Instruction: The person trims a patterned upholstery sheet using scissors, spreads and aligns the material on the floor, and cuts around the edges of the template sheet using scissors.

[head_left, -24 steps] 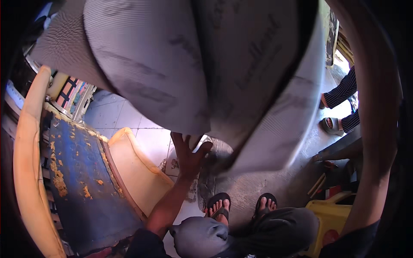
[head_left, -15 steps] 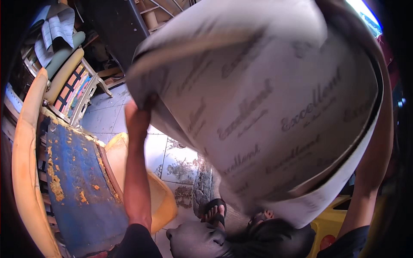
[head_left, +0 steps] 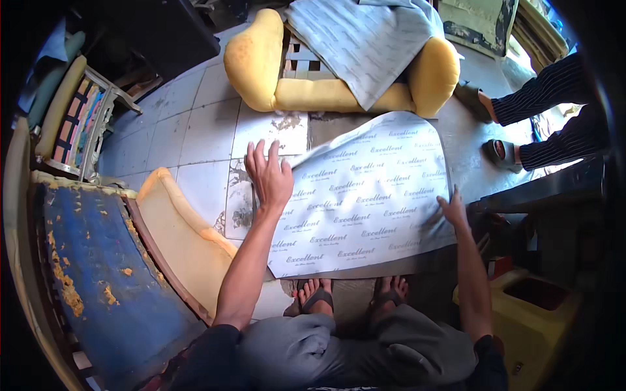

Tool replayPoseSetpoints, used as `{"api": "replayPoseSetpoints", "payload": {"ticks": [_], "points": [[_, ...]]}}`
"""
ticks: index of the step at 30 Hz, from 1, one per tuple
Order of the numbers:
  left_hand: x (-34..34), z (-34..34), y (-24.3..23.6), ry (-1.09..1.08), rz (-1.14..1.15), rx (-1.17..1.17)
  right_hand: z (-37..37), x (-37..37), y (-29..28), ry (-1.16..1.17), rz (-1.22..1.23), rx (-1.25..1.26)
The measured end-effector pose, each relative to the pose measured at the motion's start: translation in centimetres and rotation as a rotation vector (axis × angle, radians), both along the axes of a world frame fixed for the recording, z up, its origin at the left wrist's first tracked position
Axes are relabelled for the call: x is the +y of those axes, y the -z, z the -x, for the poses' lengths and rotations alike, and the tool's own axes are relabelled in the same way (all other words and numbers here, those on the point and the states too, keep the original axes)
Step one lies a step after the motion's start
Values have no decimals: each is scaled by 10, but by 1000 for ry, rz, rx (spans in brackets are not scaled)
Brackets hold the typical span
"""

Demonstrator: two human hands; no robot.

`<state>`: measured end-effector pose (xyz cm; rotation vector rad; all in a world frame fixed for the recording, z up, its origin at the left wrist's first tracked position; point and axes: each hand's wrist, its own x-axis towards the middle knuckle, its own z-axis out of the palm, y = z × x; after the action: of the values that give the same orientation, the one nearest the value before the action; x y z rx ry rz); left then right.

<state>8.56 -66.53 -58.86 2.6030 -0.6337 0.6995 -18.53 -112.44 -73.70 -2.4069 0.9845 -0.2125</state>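
A pale sheet with rows of dark printed script (head_left: 355, 205), perhaps upholstery material seen from its printed side, lies spread low over the floor in front of my feet. Along its far left edge the sheet curls up slightly. My left hand (head_left: 269, 174) is beside that edge, fingers spread and holding nothing. At the sheet's right edge is my right hand (head_left: 452, 210), its fingers apart and slightly blurred. Whether its fingertips touch the sheet I cannot tell.
Beyond the sheet stands a yellow foam-padded seat frame (head_left: 313, 95) with another printed sheet (head_left: 372, 45) draped over it. Worn blue padding (head_left: 117, 254) and a foam-edged panel (head_left: 179, 241) are at left. A person's sandalled feet (head_left: 502, 155) stand at right, above a yellow box-like object (head_left: 515, 326).
The sheet was raised in front of me with my hands at its edges; now it is down and spread out. My left hand has let go. The view has shifted, showing the padded frame.
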Motion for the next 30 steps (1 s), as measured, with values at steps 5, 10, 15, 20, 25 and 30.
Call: {"api": "replayPoseSetpoints", "payload": {"ticks": [5, 10, 15, 20, 25, 30], "points": [[89, 88, 85, -690, -106, 776, 90, 68, 21, 218, 181, 171], [124, 75, 131, -773, -16, 963, 82, 44, 13, 310, 141, 387], [134, 17, 128, -614, 50, 1153, 84, 10, 40, 311, 120, 307], [123, 25, 123, -823, -65, 950, 109, 12, 55, 289, -62, 85], [142, 19, 125, -738, -42, 1058, 108, 10, 55, 276, -160, 103], [142, -9, 109, -764, -1, 926, 104, 49, 32, 259, -114, -31]]}}
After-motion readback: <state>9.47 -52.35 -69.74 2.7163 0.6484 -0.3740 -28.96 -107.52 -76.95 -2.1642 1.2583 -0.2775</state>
